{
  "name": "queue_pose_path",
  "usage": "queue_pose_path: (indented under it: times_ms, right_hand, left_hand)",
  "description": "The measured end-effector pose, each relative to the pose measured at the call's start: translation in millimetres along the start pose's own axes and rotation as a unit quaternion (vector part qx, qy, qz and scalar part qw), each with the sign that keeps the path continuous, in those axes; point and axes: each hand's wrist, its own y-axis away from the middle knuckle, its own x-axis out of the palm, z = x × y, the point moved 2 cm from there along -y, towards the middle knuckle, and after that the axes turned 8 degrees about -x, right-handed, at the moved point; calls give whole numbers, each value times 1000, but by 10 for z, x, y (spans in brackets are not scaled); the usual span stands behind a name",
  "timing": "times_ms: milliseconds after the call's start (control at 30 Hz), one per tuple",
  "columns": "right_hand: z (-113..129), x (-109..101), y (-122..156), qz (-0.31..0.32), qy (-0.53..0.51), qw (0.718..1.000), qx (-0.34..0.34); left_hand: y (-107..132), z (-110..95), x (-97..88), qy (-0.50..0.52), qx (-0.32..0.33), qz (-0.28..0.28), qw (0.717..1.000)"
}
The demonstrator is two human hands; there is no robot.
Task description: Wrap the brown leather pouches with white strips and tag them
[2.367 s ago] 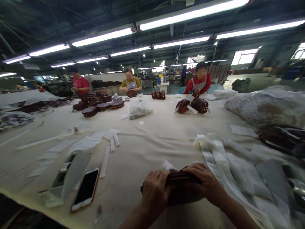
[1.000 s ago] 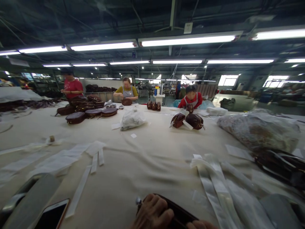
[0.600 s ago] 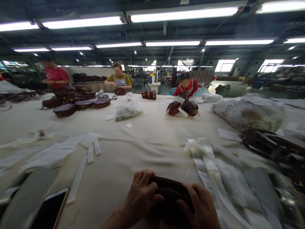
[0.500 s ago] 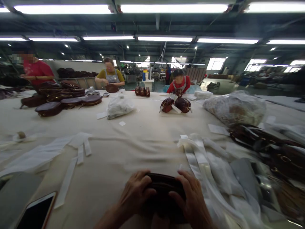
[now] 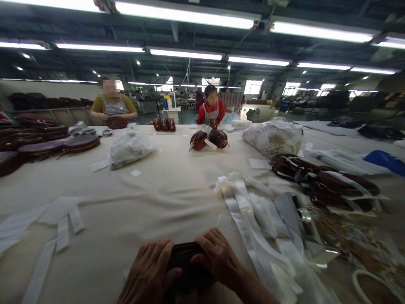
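A broad table (image 5: 177,181) covered in creased, cream-coloured cloth filled a large workshop, beneath rows of bright strip lights (image 5: 186,14) and a dark ceiling. At the near edge, in the lower centre, the wearer's left hand (image 5: 148,270) and right hand (image 5: 218,255) gripped opposite sides of a dark pouch (image 5: 186,261). White paper strips (image 5: 63,234) lay to the left; glossy white bands (image 5: 247,211) and brown bags (image 5: 325,181) lay to the right. Across the table were two co-workers, in yellow (image 5: 114,105) and red (image 5: 210,109). Any print on the white slip (image 5: 211,145) between two brown pouches (image 5: 218,138) was too small to read.
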Motion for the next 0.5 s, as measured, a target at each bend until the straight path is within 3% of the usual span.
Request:
queue_pose_path:
  times_ms: [100,267,400,500]
  right_hand:
    - [-7,24,1,-7,3,1000,6]
    - [-2,28,24,-20,-3,1000,21]
    - [8,-67,98,-47,-40,997,43]
    - [-78,-244,301,-104,-12,988,115]
  left_hand:
    - [-65,-83,45,-14,50,7,999]
    - [-82,-94,78,12,78,4,997]
    - [-95,-83,47,9,78,1,997]
    - [-27,-60,65,6,48,7,999]
